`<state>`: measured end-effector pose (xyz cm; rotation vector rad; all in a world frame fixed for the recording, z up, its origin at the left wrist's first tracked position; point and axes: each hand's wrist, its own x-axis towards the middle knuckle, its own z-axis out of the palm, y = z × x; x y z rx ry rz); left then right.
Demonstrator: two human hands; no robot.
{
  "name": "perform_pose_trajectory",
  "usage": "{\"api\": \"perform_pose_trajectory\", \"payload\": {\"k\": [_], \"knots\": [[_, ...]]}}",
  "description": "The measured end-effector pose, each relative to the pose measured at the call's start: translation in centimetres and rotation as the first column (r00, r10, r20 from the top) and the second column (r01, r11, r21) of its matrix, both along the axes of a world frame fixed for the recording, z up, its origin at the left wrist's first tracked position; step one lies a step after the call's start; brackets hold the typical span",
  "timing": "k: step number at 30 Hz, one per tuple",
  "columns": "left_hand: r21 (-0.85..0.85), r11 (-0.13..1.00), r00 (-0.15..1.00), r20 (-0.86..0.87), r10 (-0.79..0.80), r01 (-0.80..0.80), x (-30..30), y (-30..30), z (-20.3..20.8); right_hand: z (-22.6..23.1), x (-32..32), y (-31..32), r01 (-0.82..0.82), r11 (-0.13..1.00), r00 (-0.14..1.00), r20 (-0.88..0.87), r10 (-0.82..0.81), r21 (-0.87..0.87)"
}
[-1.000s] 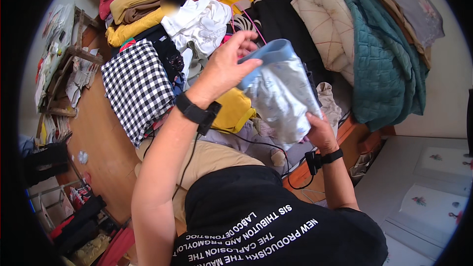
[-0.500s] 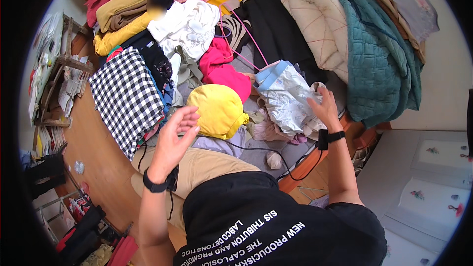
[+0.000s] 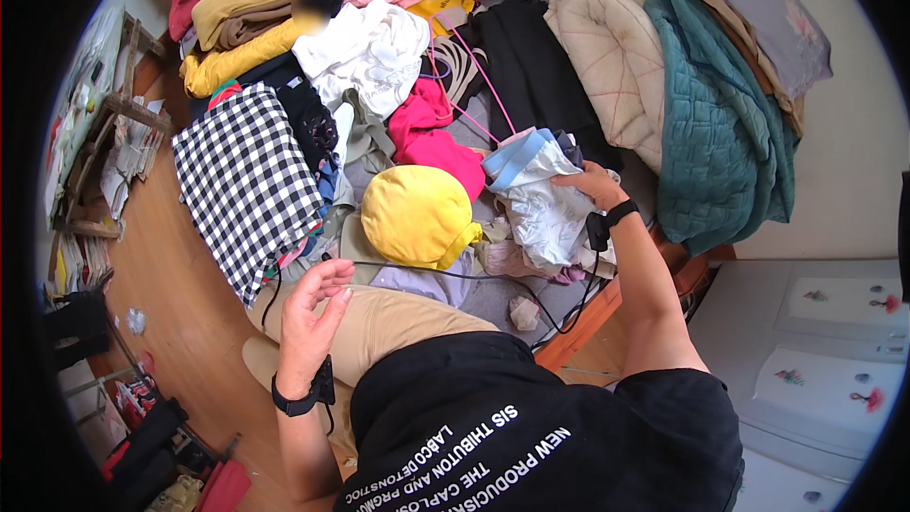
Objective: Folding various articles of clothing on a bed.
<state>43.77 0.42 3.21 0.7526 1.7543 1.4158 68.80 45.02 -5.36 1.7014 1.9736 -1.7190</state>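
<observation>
My right hand (image 3: 595, 186) is closed at the upper right edge of a crumpled, shiny white cloth (image 3: 545, 204) with a light-blue band. Its fingertips pinch the material, partly out of sight. Over my lap my left hand (image 3: 316, 318) hangs in the air, fingers loosely bent and apart from the thumb, with nothing in it. A round yellow cloth bundle (image 3: 415, 216) lies between the two hands. Behind it spreads a bright pink garment (image 3: 431, 137). Pale pink clothing (image 3: 517, 256) sits under the white cloth's near side.
At left lies a folded black-and-white checked cloth (image 3: 248, 175). Farther back are a white garment (image 3: 365, 52), a pink hanger (image 3: 483, 76) and black fabric (image 3: 540, 66). A cream quilt (image 3: 611, 62) and a teal quilt (image 3: 716, 133) stand at right. A black cable (image 3: 531, 294) crosses the near edge.
My right hand has moved left and slightly up onto the white cloth and closed on its edge. My left hand has dropped toward my lap, away from the yellow bundle.
</observation>
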Motion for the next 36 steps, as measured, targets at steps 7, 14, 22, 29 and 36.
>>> {"api": "perform_pose_trajectory", "payload": {"k": [7, 14, 22, 29, 36], "knots": [[0.0, 1.0, 1.0, 0.019, 0.008, -0.008, 0.0, -1.7, -0.8, 4.2, 0.0, -1.5, -0.06, 0.985, 0.969, -0.245, 0.019, -0.162], [0.024, 0.999, 0.999, 0.031, 0.036, -0.037, 0.2, -3.0, -1.0, 7.9, 5.5, -2.5, -0.02, 0.913, 0.773, -0.585, -0.245, -0.409], [0.05, 0.998, 0.998, 0.065, 0.021, -0.024, 1.1, -3.4, -1.7, -6.1, 7.0, -7.9, 0.117, 0.838, 0.862, -0.365, -0.352, -0.532], [0.057, 0.996, 0.996, 0.06, 0.072, -0.076, 1.8, -4.2, -2.2, -5.7, 5.9, -9.0, 0.192, 0.95, 0.966, -0.124, -0.227, -0.246], [-0.002, 0.999, 0.999, -0.022, -0.038, 0.038, 2.4, -3.2, -1.9, 0.5, 2.5, -14.0, -0.34, 0.35, 0.904, 0.201, 0.378, 0.873]]}}
